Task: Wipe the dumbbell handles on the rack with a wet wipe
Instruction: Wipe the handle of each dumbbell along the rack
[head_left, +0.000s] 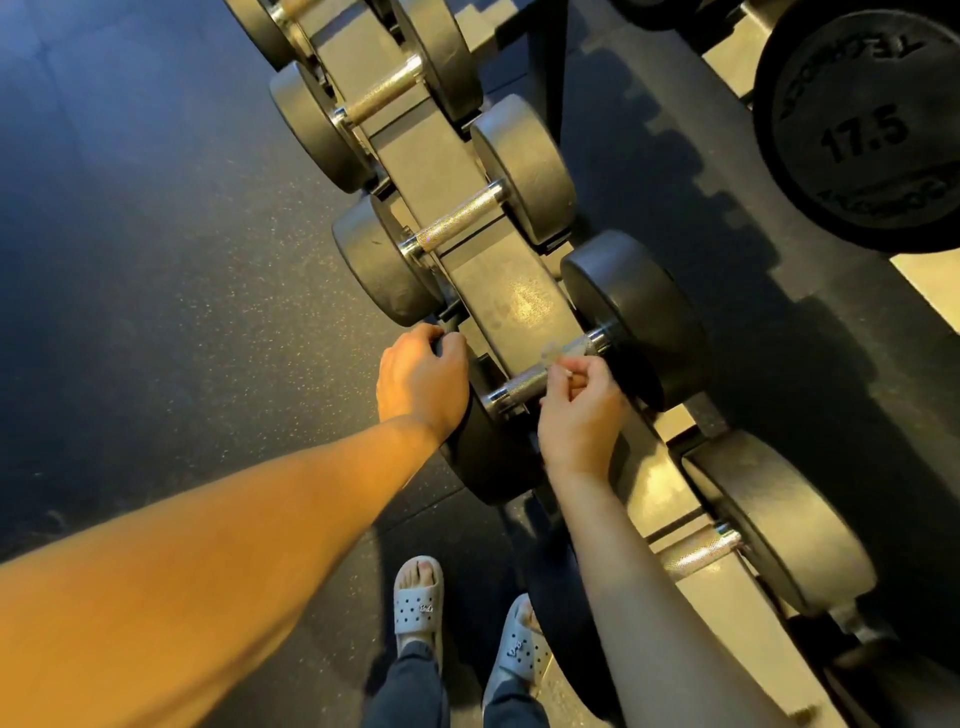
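Observation:
A row of black dumbbells with knurled steel handles lies on the rack (498, 291), running from top left to bottom right. My left hand (421, 382) grips the near head (483, 457) of the dumbbell in the middle. Over that dumbbell's handle (524, 387), my right hand (582, 410) pinches a small, thin wet wipe (555, 354), which touches the handle near the far head (628, 312). Neighbouring handles show further up the rack (460, 218) and lower right (698, 553).
A bigger dumbbell head marked 17.5 (865, 130) sits on a higher tier at the top right. Dark speckled rubber floor (156, 260) spreads to the left. My feet in grey perforated sandals (418, 603) stand close to the rack's base.

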